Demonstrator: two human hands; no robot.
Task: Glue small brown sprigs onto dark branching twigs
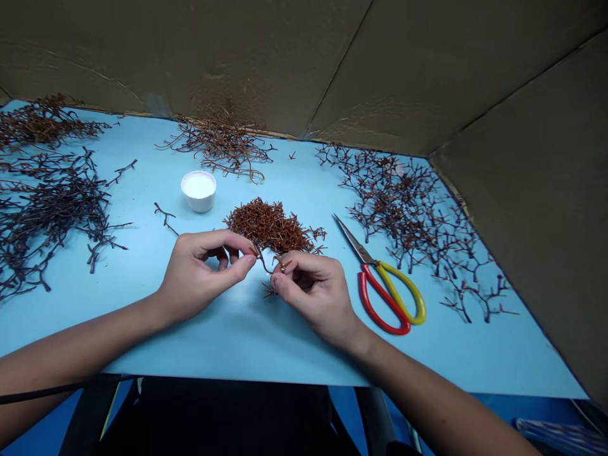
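Observation:
Between my two hands a thin brown twig (263, 258) is held just above the table. My left hand (209, 266) pinches its upper left end between thumb and forefinger. At the other end, my right hand (311, 291) closes thumb and fingers where a short reddish-brown piece also shows; how the two meet is too small to make out. Right behind my fingers lies a heap of short reddish-brown sprigs (273, 225). A few dark bits (270, 290) rest on the table under my hands.
Scissors (380, 272) with red and yellow handles lie right of my right hand. A white cup (198, 192) holds something white. Dark twigs (61, 209) pile up at left, brown stems (225, 145) at the back, branched twigs (403, 202) at right. Cardboard walls (266, 63) enclose the table.

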